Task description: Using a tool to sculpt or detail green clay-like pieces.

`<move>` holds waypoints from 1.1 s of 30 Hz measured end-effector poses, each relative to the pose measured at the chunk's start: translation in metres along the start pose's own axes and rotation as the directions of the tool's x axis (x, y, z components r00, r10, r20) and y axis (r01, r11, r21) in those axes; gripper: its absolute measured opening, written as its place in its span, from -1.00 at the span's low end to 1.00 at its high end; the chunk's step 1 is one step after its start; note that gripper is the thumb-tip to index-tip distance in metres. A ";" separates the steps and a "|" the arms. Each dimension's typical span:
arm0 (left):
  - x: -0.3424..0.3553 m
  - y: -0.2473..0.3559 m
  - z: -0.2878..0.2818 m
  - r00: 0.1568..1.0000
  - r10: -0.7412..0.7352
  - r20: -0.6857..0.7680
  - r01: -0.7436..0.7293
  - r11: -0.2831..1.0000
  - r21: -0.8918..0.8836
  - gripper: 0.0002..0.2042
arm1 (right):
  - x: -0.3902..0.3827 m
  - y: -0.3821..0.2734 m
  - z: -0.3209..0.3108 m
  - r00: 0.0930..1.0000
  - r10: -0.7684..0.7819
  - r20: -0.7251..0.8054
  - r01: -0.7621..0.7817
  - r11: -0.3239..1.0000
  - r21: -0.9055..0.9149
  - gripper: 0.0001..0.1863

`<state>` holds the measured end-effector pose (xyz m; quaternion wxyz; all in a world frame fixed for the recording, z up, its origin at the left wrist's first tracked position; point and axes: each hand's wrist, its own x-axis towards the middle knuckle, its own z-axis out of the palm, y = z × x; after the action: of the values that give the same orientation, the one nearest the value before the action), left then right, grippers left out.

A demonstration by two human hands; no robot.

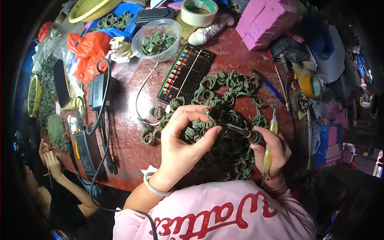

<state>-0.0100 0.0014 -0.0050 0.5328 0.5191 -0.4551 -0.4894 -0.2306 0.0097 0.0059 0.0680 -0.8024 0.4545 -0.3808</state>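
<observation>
My left hand (185,141) pinches a small green wax ring (207,116) between thumb and fingertips, above a big pile of green wax rings (229,93) on the red-brown table (128,148). My right hand (271,149) grips a dark pen-shaped heating tool (245,133) whose tip points left at the ring, and also holds a thin yellow-handled tool (269,150) alongside it. A pale bangle sits on my left wrist.
A lit phone (185,74) lies behind the pile. A clear bowl of rings (157,40), a tape roll (199,11), pink boxes (264,22), an orange bag (89,50), and black power adapters with cables (98,94) crowd the table. Another person's hands (50,158) work at left.
</observation>
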 end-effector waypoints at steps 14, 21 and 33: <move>0.000 -0.008 -0.007 0.986 0.133 0.099 -0.146 0.979 0.143 -0.79 | -0.003 -0.001 0.005 1.000 0.012 0.021 -0.011 0.999 -0.047 -0.57; 0.000 -0.007 -0.007 0.987 0.134 0.094 -0.147 0.978 0.147 -0.79 | -0.003 -0.002 0.005 0.999 0.028 0.032 -0.027 0.999 -0.046 -0.60; 0.000 -0.005 -0.005 0.984 0.150 0.095 -0.163 0.975 0.152 -0.79 | -0.002 0.002 0.009 1.000 -0.003 -0.002 0.003 0.999 -0.049 -0.57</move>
<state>-0.0049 0.0021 -0.0099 0.5071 0.5016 -0.5542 -0.4291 -0.2265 0.0082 -0.0021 0.0473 -0.8040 0.4628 -0.3703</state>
